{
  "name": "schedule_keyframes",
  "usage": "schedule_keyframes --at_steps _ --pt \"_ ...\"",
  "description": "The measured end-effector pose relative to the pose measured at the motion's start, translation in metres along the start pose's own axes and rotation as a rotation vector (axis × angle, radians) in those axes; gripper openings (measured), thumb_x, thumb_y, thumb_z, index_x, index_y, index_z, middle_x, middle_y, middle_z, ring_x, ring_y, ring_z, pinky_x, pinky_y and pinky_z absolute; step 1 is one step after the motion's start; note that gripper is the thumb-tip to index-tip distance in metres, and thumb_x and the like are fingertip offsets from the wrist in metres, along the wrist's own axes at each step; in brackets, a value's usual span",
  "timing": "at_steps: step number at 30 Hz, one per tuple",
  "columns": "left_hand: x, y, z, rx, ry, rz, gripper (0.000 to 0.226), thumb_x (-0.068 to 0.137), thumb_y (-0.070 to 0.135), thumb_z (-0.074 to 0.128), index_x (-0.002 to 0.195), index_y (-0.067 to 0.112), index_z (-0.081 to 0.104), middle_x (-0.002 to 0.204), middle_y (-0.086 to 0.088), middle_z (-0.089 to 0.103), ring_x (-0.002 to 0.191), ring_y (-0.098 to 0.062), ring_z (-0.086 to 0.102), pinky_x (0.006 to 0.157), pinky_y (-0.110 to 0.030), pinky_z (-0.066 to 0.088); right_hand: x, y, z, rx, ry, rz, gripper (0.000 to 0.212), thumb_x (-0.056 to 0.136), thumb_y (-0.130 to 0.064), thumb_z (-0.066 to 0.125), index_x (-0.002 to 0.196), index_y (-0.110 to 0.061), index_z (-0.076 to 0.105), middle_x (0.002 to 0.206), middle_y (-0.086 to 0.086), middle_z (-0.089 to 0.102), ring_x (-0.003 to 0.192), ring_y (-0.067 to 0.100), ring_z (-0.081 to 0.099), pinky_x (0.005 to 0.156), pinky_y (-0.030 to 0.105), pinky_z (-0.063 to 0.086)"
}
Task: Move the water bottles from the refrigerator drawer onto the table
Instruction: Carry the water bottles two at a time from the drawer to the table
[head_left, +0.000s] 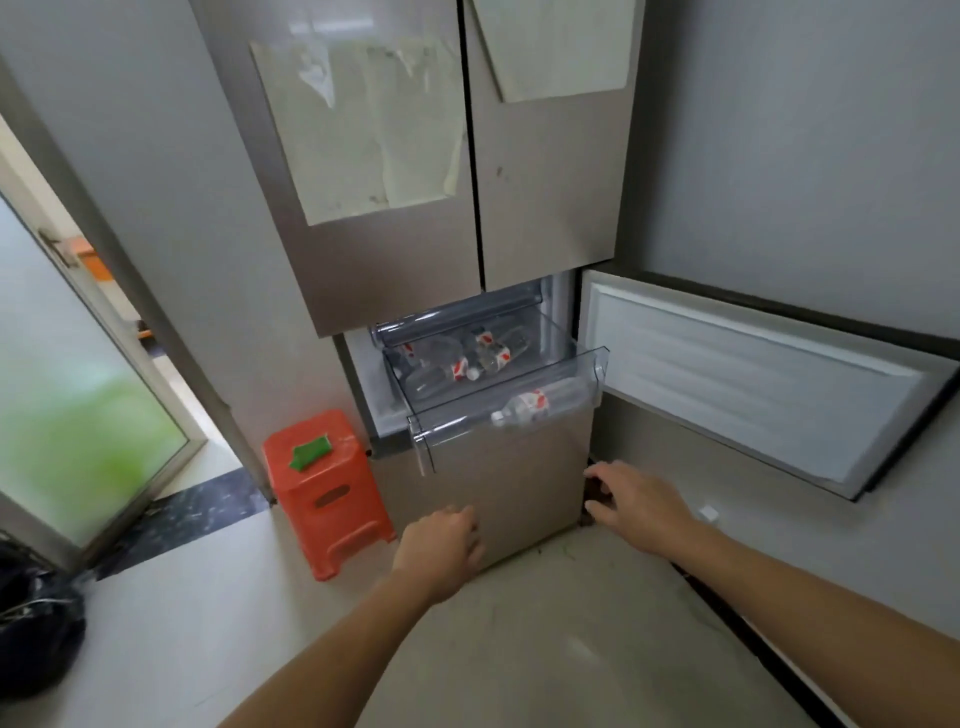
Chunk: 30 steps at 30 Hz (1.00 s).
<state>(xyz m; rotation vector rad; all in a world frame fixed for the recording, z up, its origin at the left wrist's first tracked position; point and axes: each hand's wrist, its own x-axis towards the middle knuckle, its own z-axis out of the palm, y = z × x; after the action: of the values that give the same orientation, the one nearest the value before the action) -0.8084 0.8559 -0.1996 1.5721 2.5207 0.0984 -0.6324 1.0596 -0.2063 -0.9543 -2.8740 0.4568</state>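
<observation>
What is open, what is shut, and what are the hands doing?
Upper fridge doors: shut.
Lower right fridge door: swung open.
Clear drawer: pulled out.
Water bottles: lying down in the drawer.
Front water bottle: lying at the drawer's front.
Left hand: empty, fingers spread.
Right hand: empty, open.
Orange stool: upright, green thing on top.

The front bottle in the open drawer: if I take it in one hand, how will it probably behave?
The front bottle lies on its side in the clear drawer, so a nudge would likely roll it. It is clear plastic, probably not fragile, and may dent under a firm squeeze. Whether it is full cannot be told. Both the left hand and right hand are empty.
</observation>
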Motion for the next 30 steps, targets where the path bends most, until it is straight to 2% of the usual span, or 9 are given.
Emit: schedule_keyframes --at_steps 5,9,13,19,22,25,28,30 --pt "0.073 -0.019 -0.003 -0.018 0.009 -0.020 0.028 0.093 0.037 0.045 0.111 0.018 0.053 0.115 -0.005 0.059 0.103 -0.029 0.060 0.081 -0.037 0.049 0.086 0.013 -0.006 0.031 -0.023 -0.018 0.046 0.091 -0.046 0.056 0.132 -0.030 0.045 0.118 -0.006 0.057 0.095 0.013 0.060 0.080 0.033 0.053" --pt "0.142 -0.046 -0.006 -0.041 0.103 0.013 0.025 0.094 0.035 0.045 0.109 0.018 0.055 0.112 -0.003 0.059 0.097 -0.023 0.060 0.076 -0.033 0.046 0.154 0.019 -0.004 0.013 0.018 -0.035 0.045 0.090 -0.045 0.057 0.131 -0.027 0.049 0.123 -0.004 0.060 0.100 0.014 0.061 0.083 0.033 0.052" --pt "0.209 -0.070 -0.010 -0.090 0.181 0.054 0.028 0.092 0.033 0.048 0.114 0.017 0.057 0.113 -0.005 0.056 0.105 -0.025 0.056 0.082 -0.035 0.046 0.225 0.018 -0.019 -0.001 0.059 -0.039 0.043 0.089 -0.040 0.060 0.128 -0.024 0.053 0.116 0.000 0.063 0.099 0.016 0.060 0.082 0.031 0.048" --pt "0.280 -0.088 -0.002 -0.109 0.135 0.008 0.026 0.094 0.035 0.045 0.108 0.017 0.057 0.113 -0.005 0.056 0.102 -0.024 0.055 0.081 -0.035 0.045 0.323 0.026 -0.037 -0.056 0.046 -0.020 0.041 0.088 -0.042 0.062 0.124 -0.024 0.056 0.112 0.000 0.064 0.095 0.018 0.061 0.079 0.030 0.048" --pt "0.302 -0.091 0.007 -0.193 0.107 -0.066 0.026 0.095 0.038 0.045 0.104 0.018 0.059 0.109 -0.005 0.061 0.099 -0.024 0.059 0.079 -0.036 0.050 0.365 0.040 -0.022 -0.067 -0.109 -0.021 0.034 0.089 -0.040 0.062 0.118 -0.023 0.057 0.107 0.002 0.064 0.091 0.019 0.060 0.077 0.029 0.047" --pt "0.318 -0.093 0.019 -0.287 0.054 -0.178 0.031 0.098 0.043 0.041 0.096 0.019 0.061 0.098 -0.006 0.067 0.090 -0.024 0.063 0.077 -0.035 0.052 0.409 0.053 0.004 -0.112 -0.359 -0.062 0.030 0.086 -0.040 0.066 0.110 -0.024 0.058 0.098 -0.002 0.061 0.087 0.017 0.058 0.079 0.031 0.048" --pt "0.330 -0.091 0.029 -0.309 0.019 -0.341 0.038 0.097 0.049 0.037 0.092 0.020 0.060 0.092 -0.009 0.069 0.090 -0.029 0.064 0.074 -0.036 0.050 0.449 0.060 0.031 -0.128 -0.622 -0.152 0.037 0.075 -0.042 0.074 0.106 -0.025 0.062 0.099 -0.007 0.060 0.088 0.014 0.057 0.085 0.035 0.051" --pt "0.336 -0.090 0.034 -0.302 0.033 -0.454 0.040 0.095 0.053 0.037 0.092 0.021 0.061 0.091 -0.008 0.070 0.090 -0.030 0.065 0.073 -0.036 0.049 0.469 0.060 0.048 -0.182 -0.813 -0.244 0.041 0.067 -0.046 0.077 0.100 -0.024 0.066 0.096 -0.004 0.066 0.085 0.016 0.061 0.082 0.036 0.053"
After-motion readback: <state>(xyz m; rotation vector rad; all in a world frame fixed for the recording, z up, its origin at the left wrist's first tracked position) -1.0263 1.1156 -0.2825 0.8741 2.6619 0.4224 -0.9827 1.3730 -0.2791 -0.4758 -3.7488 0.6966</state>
